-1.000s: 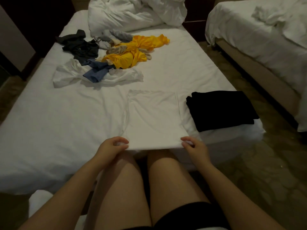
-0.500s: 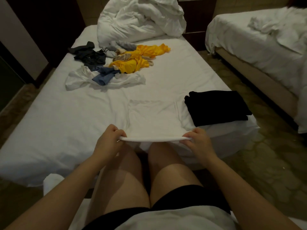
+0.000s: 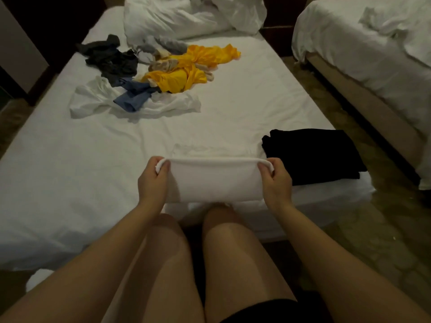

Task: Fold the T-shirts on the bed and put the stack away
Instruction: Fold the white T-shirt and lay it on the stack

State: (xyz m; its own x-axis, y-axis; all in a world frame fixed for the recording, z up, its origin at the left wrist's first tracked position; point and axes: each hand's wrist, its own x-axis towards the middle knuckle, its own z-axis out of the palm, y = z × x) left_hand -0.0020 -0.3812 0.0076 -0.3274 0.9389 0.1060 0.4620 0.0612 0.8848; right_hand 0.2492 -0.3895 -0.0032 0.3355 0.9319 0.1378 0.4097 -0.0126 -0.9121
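On bed (image 3: 70,171), left hand (image 3: 152,180), right hand (image 3: 276,183): each grip pinching white T-shirt (image 3: 214,180) (black stack (image 3: 312,155) beside).

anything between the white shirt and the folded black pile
Nothing visible. The left hand and right hand pinch the white shirt; only bare sheet lies between it and the black pile.

We hold the half-folded white cotton T-shirt (image 3: 213,180) by its raised, doubled edge at the near side of the white-sheeted bed (image 3: 58,183). Just to its right lies a folded black T-shirt (image 3: 312,155). Farther back lie, crumpled together, a yellow shirt (image 3: 184,73), a blue shirt (image 3: 134,97), a white shirt (image 3: 93,99) and a dark grey shirt (image 3: 112,60).
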